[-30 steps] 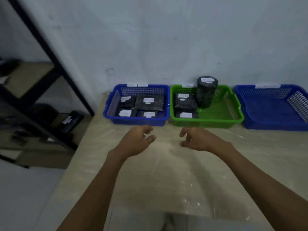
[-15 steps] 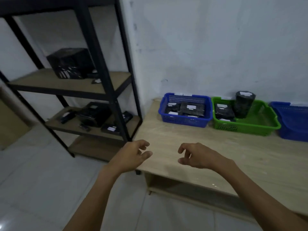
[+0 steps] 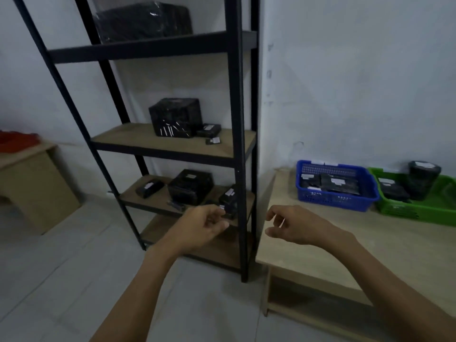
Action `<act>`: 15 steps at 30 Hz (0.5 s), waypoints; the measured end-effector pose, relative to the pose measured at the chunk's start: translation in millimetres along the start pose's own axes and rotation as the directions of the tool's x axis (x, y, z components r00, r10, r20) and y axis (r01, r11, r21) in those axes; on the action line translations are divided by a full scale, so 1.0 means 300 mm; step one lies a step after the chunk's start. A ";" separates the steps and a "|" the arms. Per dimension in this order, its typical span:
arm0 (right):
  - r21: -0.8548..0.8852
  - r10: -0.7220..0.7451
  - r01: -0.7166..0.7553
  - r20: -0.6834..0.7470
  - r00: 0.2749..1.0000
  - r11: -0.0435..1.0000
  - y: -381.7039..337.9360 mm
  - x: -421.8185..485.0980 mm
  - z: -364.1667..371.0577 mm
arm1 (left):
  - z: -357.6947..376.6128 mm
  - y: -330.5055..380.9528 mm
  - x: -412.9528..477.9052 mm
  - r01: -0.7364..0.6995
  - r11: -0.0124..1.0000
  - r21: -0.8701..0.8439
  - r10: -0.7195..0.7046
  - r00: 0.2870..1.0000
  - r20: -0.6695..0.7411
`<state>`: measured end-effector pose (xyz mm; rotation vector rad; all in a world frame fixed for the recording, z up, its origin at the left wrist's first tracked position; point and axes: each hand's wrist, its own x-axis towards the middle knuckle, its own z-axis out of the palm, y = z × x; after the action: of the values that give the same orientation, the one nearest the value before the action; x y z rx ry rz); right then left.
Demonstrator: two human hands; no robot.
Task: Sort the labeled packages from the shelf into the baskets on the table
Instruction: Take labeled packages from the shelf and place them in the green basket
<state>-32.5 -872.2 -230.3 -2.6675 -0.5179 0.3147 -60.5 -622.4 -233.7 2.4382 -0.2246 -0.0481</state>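
Note:
A black metal shelf (image 3: 240, 154) with wooden boards stands left of the table (image 3: 345, 253). Black wrapped packages with white labels lie on it: a big box (image 3: 176, 117) and two small ones on the middle board, several more (image 3: 191, 185) on the lower board, one large one on top. My left hand (image 3: 202, 228) hovers in front of the lower board, fingers loosely curled, holding nothing. My right hand (image 3: 293, 224) hangs over the table's left end, also empty. A blue basket (image 3: 333, 199) and a green basket (image 3: 404, 211) on the table hold labeled packages.
A low wooden cabinet (image 3: 29, 183) with something red on top stands at the far left. Grey tiled floor lies between it and the shelf. A white wall runs behind the shelf and table. The table has an open space underneath.
The view has swung left and back from the baskets to the shelf. Both hands stayed raised and empty, the left one now close to the lower shelf board.

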 end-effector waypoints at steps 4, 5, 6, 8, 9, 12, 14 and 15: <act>-0.013 -0.047 0.047 -0.033 0.998 0.999 -0.079 0.207 -0.010 | -0.108 -0.132 0.111 -0.012 1.000 -0.009 0.012 0.997 -0.073; -0.009 -0.047 0.047 -0.035 0.998 0.999 -0.096 0.265 -0.010 | -0.129 -0.164 0.138 0.001 1.000 -0.005 -0.001 0.999 -0.049; 0.004 -0.044 0.045 -0.032 0.998 0.999 -0.113 0.323 -0.007 | -0.149 -0.201 0.166 0.016 1.000 0.013 -0.016 1.000 -0.009; 0.020 -0.056 0.057 -0.032 0.998 0.998 -0.153 0.451 -0.007 | -0.203 -0.276 0.236 0.040 0.998 0.055 -0.042 0.998 0.036; 0.030 -0.068 0.069 -0.041 0.997 0.997 -0.174 0.517 -0.010 | -0.234 -0.315 0.282 0.041 0.997 0.059 -0.043 0.999 0.022; 0.101 -0.080 0.088 -0.089 0.993 0.991 -0.233 0.694 -0.013 | -0.312 -0.414 0.425 0.023 0.999 0.030 -0.021 0.999 -0.044; 0.118 -0.070 0.082 -0.104 0.992 0.990 -0.264 0.814 -0.003 | -0.345 -0.464 0.522 0.000 1.000 0.022 0.000 1.000 -0.025; 0.121 -0.065 0.078 -0.107 0.992 0.990 -0.273 0.878 0.001 | -0.358 -0.494 0.578 -0.012 1.000 0.008 0.012 1.000 -0.011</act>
<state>180.7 -697.1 -232.6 -2.5217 -0.5425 0.1813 142.3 -473.0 -241.7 2.4443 -0.2344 -0.0283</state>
